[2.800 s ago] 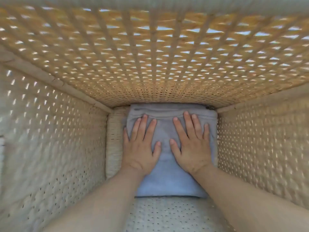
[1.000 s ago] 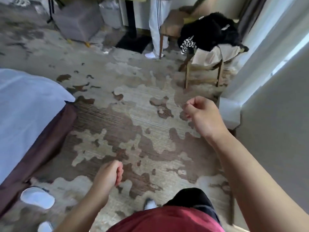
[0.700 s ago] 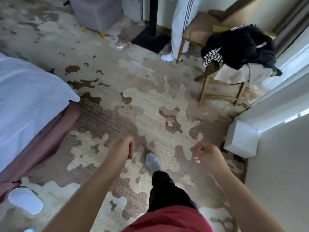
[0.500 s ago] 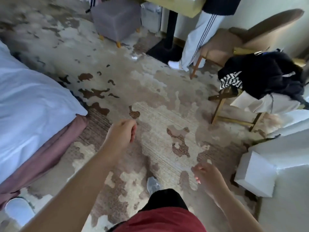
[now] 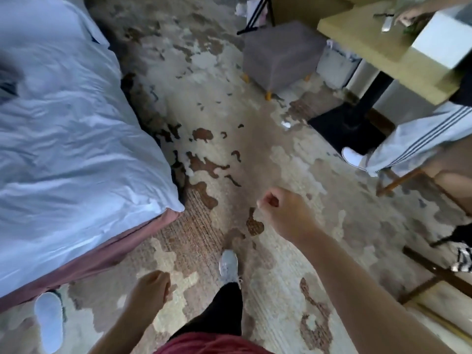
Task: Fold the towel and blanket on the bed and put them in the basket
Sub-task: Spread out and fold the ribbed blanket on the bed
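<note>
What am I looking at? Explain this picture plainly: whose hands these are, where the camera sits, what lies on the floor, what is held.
There is no machine here. A person wears one wide-angle camera on the head, looking forward and down, so you see their own arms. The left hand and right hand hang over the carpet with fingers loosely curled, and neither holds anything. Between them is the person's grey shoe, seemingly in mid-step. On the left stands the bed, with a white slipper on the floor beside it. Farther off are a grey stool and a table, with a second person next to the table.
</note>
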The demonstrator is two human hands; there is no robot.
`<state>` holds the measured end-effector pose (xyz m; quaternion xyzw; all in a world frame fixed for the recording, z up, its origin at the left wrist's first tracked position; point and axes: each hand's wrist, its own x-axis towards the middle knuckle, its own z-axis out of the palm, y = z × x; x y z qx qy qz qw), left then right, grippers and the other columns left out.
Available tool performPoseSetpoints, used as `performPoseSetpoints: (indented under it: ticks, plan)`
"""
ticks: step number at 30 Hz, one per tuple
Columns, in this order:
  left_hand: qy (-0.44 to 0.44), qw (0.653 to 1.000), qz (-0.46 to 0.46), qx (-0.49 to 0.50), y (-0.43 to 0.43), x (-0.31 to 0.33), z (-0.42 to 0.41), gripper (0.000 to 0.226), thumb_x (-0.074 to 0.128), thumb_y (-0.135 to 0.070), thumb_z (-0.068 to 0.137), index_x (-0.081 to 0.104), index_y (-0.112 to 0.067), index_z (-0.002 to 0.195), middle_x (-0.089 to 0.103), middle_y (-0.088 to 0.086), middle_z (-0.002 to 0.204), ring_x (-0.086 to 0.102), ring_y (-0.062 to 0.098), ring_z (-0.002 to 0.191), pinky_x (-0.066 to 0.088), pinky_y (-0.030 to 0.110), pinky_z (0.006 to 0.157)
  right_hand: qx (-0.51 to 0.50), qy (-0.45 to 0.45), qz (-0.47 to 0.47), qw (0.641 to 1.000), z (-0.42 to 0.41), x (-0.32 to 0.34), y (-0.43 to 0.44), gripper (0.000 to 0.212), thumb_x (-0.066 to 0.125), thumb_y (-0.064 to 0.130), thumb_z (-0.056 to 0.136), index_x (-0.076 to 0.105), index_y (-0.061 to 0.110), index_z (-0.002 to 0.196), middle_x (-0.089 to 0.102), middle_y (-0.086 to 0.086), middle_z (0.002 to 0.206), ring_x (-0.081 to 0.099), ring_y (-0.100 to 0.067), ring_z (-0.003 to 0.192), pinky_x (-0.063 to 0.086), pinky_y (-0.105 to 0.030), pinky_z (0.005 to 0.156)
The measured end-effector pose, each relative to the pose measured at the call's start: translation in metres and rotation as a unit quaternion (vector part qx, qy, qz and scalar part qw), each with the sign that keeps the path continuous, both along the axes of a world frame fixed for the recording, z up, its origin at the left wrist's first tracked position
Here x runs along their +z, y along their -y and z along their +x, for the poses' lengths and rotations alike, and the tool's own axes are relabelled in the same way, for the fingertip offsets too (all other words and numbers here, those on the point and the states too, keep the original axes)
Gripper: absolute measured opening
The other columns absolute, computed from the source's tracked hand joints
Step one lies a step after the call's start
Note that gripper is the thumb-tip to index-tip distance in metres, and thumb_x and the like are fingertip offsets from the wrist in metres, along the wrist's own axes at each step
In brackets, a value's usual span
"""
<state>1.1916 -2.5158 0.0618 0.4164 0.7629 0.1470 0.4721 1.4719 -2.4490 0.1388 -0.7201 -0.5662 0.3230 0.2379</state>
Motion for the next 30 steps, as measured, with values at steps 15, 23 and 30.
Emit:
performPoseSetpoints:
  ticks: [15, 23, 30]
  plan:
    - [0.084, 0.975, 0.162, -0.123, -0.470, 0.065, 0.139, 0.038, 0.044, -0.023, 0.090, 0.045, -0.016, 0.052, 0.044, -0.005, 0.043, 0.041, 0.005, 0.041, 0.039, 0.015, 0.046, -0.177, -0.074, -0.151, 0.970, 0.093, -0.058, -0.272, 0.024, 0.062, 0.013, 0.080, 0.053, 0.014, 0.057, 0.050, 0.004, 0.050, 0.046, -0.013, 0.052, 0.037, -0.030, 0.056]
    - [0.010, 0.991, 0.126, 0.039, -0.641, 0.052, 0.093, 0.039, 0.047, -0.019, 0.095, 0.046, -0.013, 0.056, 0.046, 0.000, 0.049, 0.044, 0.010, 0.044, 0.037, 0.025, 0.051, -0.008, -0.081, -0.200, 0.976, 0.075, -0.090, -0.522, 0.028, 0.058, 0.016, 0.084, 0.045, 0.015, 0.060, 0.048, 0.004, 0.055, 0.044, -0.010, 0.053, 0.033, -0.023, 0.052]
    - [-0.021, 0.948, 0.084, 0.305, -0.669, 0.053, -0.034, 0.033, 0.050, -0.018, 0.088, 0.053, -0.012, 0.056, 0.053, -0.005, 0.049, 0.050, 0.014, 0.051, 0.042, 0.029, 0.060, 0.239, -0.073, -0.194, 0.949, -0.069, -0.063, -0.723, 0.029, 0.057, 0.017, 0.086, 0.048, 0.018, 0.059, 0.045, 0.008, 0.048, 0.038, -0.001, 0.040, 0.031, -0.018, 0.045]
